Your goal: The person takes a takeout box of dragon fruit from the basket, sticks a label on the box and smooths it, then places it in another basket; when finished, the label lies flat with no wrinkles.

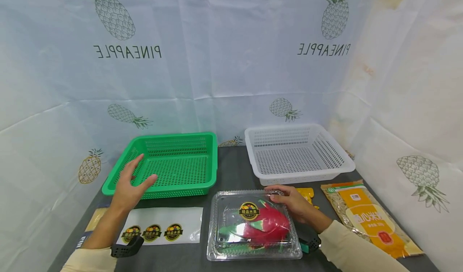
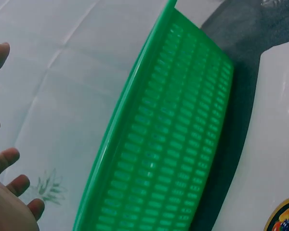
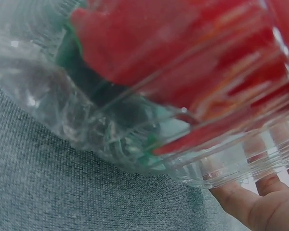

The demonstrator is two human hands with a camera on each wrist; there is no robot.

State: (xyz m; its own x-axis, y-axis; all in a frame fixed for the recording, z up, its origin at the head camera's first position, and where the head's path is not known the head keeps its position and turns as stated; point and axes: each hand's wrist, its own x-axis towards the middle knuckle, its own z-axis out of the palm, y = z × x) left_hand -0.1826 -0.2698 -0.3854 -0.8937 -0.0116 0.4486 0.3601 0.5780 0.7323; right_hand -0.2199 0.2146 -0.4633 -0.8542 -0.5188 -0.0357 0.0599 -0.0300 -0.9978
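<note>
A clear plastic clamshell box (image 1: 225,215) lies at the front middle, its lid closed over a red dragon fruit (image 1: 271,223) with green tips. On the lid is a round black-and-gold sticker (image 1: 249,211). My right hand (image 1: 292,203) grips the box by its far right corner; in the right wrist view its fingers (image 3: 236,199) meet the box's clear side. Spread and holding nothing, my left hand (image 1: 128,189) hovers at the near left part of the green basket (image 1: 213,163). Below that basket lies a white sheet (image 1: 166,215) with 3 round stickers.
A white basket (image 1: 307,176) stands at the back right. Right of the box lie a yellow packet (image 1: 306,192), partly hidden by the hand, and an orange-and-yellow bag of grain (image 1: 369,219). Another packet (image 1: 95,219) is partly behind the left forearm. Pineapple-print cloth (image 1: 231,75) encloses the table.
</note>
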